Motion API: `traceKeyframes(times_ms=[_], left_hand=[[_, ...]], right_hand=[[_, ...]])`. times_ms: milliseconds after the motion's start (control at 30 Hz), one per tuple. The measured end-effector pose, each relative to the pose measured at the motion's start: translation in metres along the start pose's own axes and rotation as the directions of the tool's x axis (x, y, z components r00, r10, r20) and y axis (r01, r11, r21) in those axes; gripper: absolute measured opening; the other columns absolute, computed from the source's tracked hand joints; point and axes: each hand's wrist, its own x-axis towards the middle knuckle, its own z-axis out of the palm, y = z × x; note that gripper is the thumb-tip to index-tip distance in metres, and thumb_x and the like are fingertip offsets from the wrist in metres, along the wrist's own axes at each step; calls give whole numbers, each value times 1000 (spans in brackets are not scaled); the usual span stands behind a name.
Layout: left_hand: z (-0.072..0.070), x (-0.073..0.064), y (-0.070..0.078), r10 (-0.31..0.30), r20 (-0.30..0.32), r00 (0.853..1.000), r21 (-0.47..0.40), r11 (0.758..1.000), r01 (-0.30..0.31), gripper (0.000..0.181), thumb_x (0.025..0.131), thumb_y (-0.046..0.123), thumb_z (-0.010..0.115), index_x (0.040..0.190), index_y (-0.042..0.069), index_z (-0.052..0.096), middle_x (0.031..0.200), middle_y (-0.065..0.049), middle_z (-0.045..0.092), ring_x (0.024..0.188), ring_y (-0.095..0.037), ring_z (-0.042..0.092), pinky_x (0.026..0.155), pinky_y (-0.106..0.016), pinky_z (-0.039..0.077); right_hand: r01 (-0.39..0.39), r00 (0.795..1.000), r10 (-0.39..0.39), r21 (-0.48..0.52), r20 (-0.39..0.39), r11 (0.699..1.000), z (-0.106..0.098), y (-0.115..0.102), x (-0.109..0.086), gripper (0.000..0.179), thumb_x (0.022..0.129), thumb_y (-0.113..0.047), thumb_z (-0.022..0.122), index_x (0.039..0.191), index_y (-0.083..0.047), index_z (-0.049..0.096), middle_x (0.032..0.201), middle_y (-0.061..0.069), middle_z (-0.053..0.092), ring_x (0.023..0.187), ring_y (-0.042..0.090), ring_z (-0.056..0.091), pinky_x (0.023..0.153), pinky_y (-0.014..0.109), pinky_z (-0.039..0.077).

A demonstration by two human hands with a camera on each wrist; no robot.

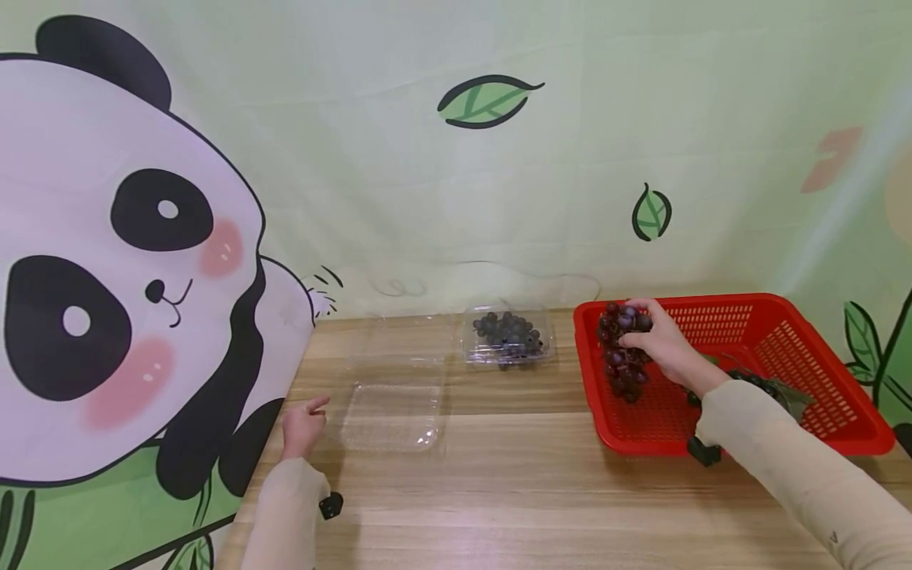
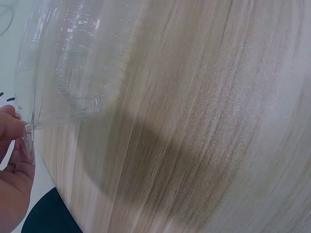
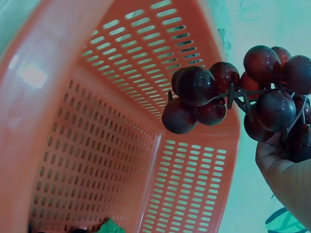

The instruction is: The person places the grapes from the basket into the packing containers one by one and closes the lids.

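Over the left end of the red basket (image 1: 765, 305), my right hand (image 1: 663, 342) grips a bunch of dark purple grapes (image 1: 624, 368). The bunch hangs below the fingers. In the right wrist view, round grapes (image 3: 275, 110) on a thin stem cover part of the hand (image 3: 286, 170). At the table's left, my left hand (image 1: 304, 427) is beside a clear plastic container (image 1: 392, 416) with its lid raised behind it. The left wrist view has the thumb and fingers (image 2: 13, 131) pinching the edge of this container (image 2: 82, 73).
A second clear container (image 1: 470, 348) with dark grapes (image 1: 509, 332) inside stands at the back middle of the wooden table (image 1: 499, 475). More dark grapes and a green leaf (image 1: 791, 400) lie in the basket under my right forearm. A printed cloth (image 1: 399, 182) hangs behind the table.
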Motion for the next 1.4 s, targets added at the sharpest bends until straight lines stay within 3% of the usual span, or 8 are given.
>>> traceKeyframes(times_ms=[533,1100,1400], left_hand=[[-2,-3,3,4,20,1000,-35,999,-3,41,74,-5,44,113,-4,57,107,-25,58,99,-35,58,58,-19,41],[0,-3,2,-3,8,1000,-30,1000,3,40,74,-4,45,112,-3,58,106,-24,60,97,-33,59,60,-19,42],[0,-2,2,3,2,1000,-23,1000,-3,41,74,-3,45,112,-2,59,105,-24,61,96,-33,60,62,-22,43]], right_hand=[[27,1000,-28,50,8,998,17,-25,6,61,79,1,52,132,-1,22,128,26,30,108,32,40,71,23,44],[32,996,-39,90,85,995,54,-41,16,58,79,2,52,129,-5,25,126,25,34,110,34,41,82,34,42],[31,993,-40,77,114,997,73,-46,20,58,79,1,54,129,-5,25,124,23,33,108,32,41,82,36,44]])
